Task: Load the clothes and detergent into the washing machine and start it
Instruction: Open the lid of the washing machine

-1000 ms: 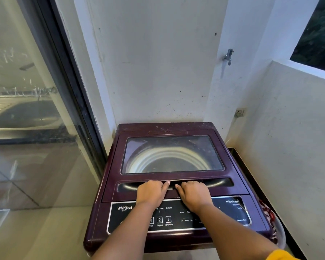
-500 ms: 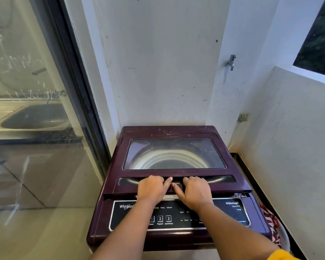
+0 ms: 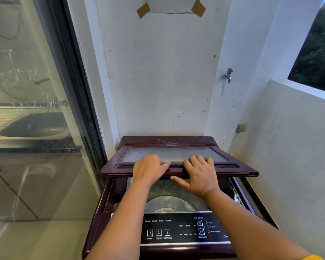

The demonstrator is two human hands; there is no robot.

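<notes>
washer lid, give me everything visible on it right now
The lid is a dark maroon, glossy plastic-looking frame around a large grey-tinted window, with a long recessed grip slot along its front edge. It is partly raised, hinged at the back of the washing machine, its front edge lifted clear of the drum opening. The left hand and right hand both grip that front edge near the middle.

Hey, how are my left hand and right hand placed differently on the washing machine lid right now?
The left hand curls over the lid edge with its fingers bunched; the right hand lies flatter with fingers spread. The left thumb points along the lid's front edge, while the right thumb sticks out below it. Both grip the raised lid's front edge, side by side.
</notes>
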